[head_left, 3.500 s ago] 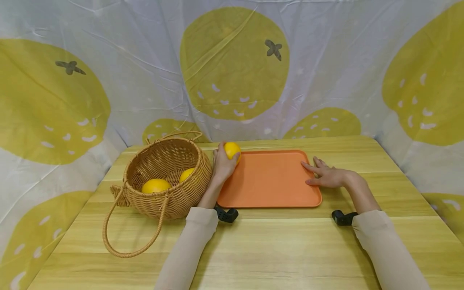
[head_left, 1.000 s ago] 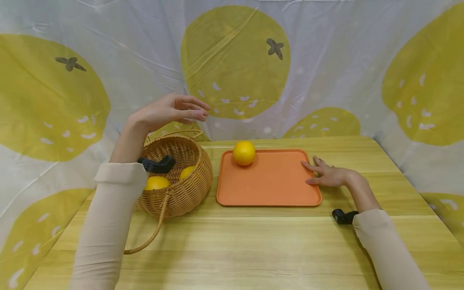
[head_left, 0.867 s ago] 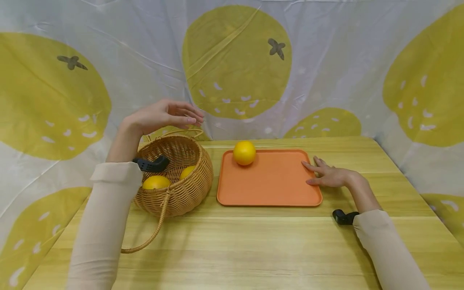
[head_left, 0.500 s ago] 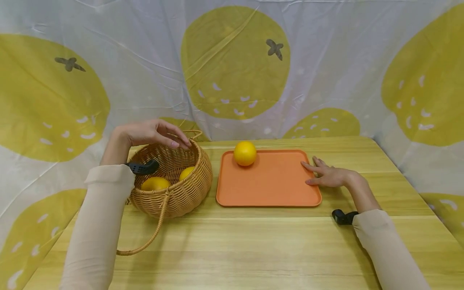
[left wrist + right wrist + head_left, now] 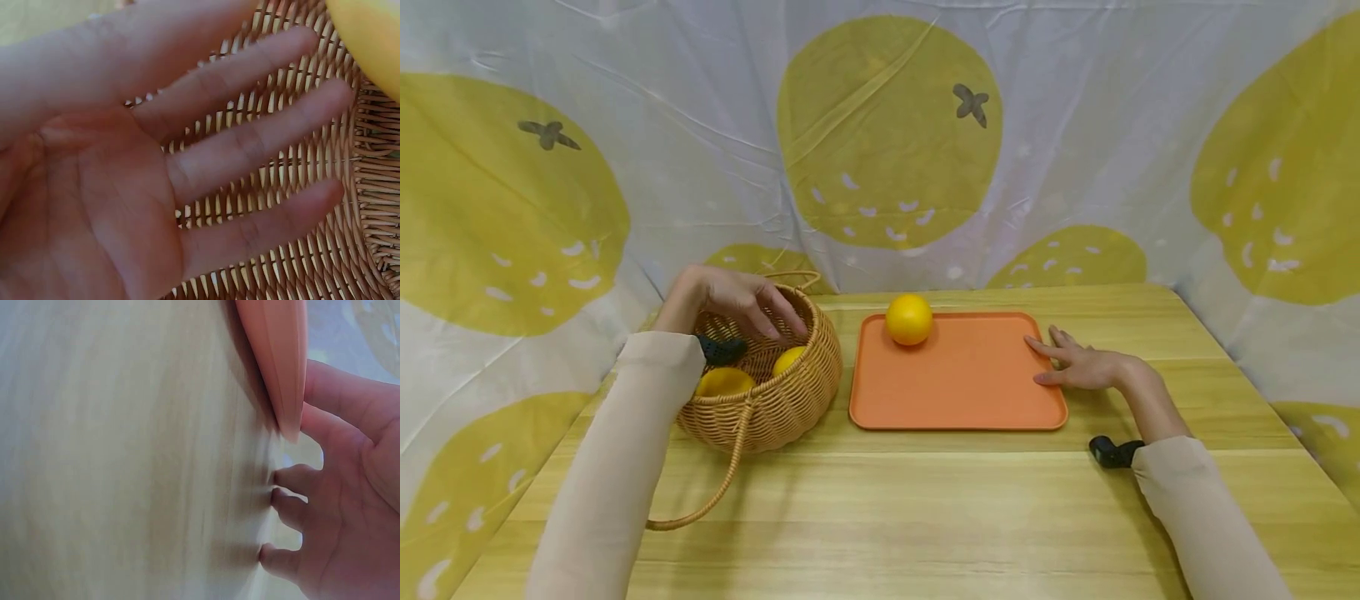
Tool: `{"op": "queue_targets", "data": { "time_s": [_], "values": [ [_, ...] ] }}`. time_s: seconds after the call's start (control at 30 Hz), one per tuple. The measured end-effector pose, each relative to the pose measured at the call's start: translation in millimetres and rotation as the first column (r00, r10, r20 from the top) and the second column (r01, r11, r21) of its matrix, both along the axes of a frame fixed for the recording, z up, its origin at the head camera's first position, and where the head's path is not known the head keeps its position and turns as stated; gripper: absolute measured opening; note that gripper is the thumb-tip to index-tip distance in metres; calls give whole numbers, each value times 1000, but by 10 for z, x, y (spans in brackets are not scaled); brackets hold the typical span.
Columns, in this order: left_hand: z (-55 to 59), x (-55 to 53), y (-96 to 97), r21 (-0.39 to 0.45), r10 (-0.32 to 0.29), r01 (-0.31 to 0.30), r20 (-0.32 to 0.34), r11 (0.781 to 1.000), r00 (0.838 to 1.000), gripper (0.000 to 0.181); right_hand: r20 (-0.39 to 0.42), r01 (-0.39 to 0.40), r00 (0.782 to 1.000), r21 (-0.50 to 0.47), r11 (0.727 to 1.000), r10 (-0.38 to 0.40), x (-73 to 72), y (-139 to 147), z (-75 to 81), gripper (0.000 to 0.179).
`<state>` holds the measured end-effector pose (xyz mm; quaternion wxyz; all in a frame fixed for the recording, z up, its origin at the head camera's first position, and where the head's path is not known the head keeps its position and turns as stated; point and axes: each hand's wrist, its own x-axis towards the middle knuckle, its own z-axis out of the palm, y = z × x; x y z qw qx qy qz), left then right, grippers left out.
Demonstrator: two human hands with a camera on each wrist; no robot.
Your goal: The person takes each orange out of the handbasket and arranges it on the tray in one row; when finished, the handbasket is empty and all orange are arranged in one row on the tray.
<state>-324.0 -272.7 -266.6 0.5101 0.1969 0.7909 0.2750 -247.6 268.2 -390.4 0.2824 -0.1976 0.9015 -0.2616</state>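
Observation:
My left hand (image 5: 748, 302) reaches down into a round wicker basket (image 5: 790, 408), its fingers spread and relaxed with nothing between them. Two yellow-orange fruits lie inside: one (image 5: 724, 382) at the near left wall, another (image 5: 788, 360) just below my fingertips. In the left wrist view the edge of a fruit (image 5: 375, 44) shows beyond the fingers. A round orange (image 5: 909, 319) sits at the back left of the orange tray (image 5: 958, 375). My right hand (image 5: 1078, 365) rests at the tray's right edge, thumb and index finger on the rim, the other fingertips on the table.
The basket's near handle (image 5: 700, 512) hangs down onto the wooden table (image 5: 970, 517), while the far handle (image 5: 797, 277) stands behind it. A fruit-print cloth (image 5: 887, 133) closes off the back and sides.
My left hand earlier held the orange at the tray's left; the fruit now sits on the tray. The emptied hand then moved left over the basket and down into it. The right hand stays put.

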Motion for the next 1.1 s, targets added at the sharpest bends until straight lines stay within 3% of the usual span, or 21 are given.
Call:
{"op": "queue_targets", "data": {
  "time_s": [0.3, 0.5, 0.7, 0.83, 0.93, 1.1],
  "values": [
    [-154, -34, 161, -58, 22, -21, 11, 998, 1000, 45, 4, 4, 1000, -1, 1000, -3, 18, -6, -3, 86],
    [-133, 13, 114, -146, 53, -64, -79, 987, 995, 42, 0, -3, 1000, -7, 1000, 3, -1, 0, -11, 86],
    [-148, 54, 35, -279, 15, -47, -118, 959, 993, 35, 0, -1, 1000, 5, 1000, 1, -3, -7, -4, 86],
    [-184, 47, 39, -230, 20, -47, -117, 972, 993, 47, 0, -1, 1000, 6, 1000, 1, -9, 2, -16, 87],
    [-208, 28, 63, -168, 27, -42, -87, 985, 996, 57, 3, -5, 1000, -20, 1000, 5, -18, 14, -27, 88],
    [-238, 2, 77, -137, 37, -40, -27, 990, 999, 63, 10, -4, 1000, -35, 999, 5, -23, 11, -28, 88]
  ]
}}
